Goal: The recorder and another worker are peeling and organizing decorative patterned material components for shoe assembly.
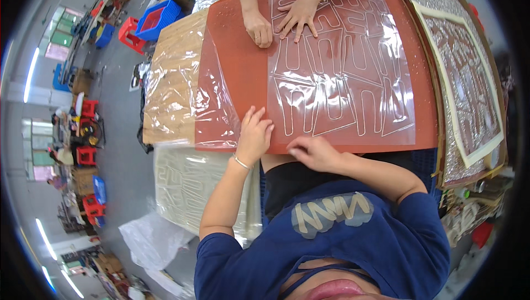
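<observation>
Clear plastic film (339,68) with white cut-out outlines lies flat on the red-brown mat (237,62); it covers the mat's middle and right part. Left hand (254,137) at the film's near-left corner, fingers spread narrow, tips pressing on the film edge; holds nothing. Right hand (313,152) just beside it at the film's near edge, fingers curled; cannot tell if it pinches the film. A second person's two hands (281,18) press flat on the film's far-left corner; crumpled wrap (182,79) lies left of the film.
</observation>
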Available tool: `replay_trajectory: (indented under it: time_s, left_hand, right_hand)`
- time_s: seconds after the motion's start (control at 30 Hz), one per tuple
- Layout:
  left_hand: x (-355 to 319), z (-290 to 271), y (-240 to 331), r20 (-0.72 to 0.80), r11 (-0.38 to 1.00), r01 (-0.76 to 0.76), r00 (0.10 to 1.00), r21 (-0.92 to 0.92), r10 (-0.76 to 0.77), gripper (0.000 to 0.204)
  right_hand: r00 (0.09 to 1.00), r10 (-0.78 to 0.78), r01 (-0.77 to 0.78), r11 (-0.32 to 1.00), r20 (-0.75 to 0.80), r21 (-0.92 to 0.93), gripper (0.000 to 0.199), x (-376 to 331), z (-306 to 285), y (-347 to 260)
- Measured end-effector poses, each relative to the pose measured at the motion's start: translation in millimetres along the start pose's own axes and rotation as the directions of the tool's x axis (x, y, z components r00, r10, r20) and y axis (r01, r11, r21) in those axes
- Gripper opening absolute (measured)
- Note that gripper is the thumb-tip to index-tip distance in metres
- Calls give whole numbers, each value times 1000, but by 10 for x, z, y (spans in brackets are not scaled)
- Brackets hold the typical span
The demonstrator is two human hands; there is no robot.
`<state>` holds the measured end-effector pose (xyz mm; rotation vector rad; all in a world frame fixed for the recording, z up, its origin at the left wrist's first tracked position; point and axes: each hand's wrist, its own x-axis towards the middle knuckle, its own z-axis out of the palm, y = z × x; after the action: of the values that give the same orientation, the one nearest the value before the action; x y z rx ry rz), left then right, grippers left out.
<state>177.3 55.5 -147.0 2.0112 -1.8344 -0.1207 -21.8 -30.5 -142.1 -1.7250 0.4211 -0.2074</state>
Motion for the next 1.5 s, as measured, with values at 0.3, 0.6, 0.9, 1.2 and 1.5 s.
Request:
replay_trajectory:
  time_s: [0.3,0.6,0.9,1.2,1.5]
  left_hand:
    - [-194,329,574,-349,967,123,916,-222,-197,18]
    - [-316,599,582,-432,984,21,896,-179,-98,15]
    - [-355,703,520,-578,994,-56,816,-96,-10,14]
    - [-389,734,519,-598,991,-75,801,-107,-4,16]
    - [-381,691,518,-581,993,-95,813,-70,37,13]
  right_hand:
    - [791,-578,243,599,-202,-763,7,976,-904,412]
    - [787,-555,129,575,-270,-808,7,1200,-829,517]
    - [728,-676,226,389,-111,-893,30,1502,-601,272]
    - [772,-627,322,529,-105,-785,35,770,-189,124]
    - [581,-799,682,582,-155,-443,28,-749,-459,-1502]
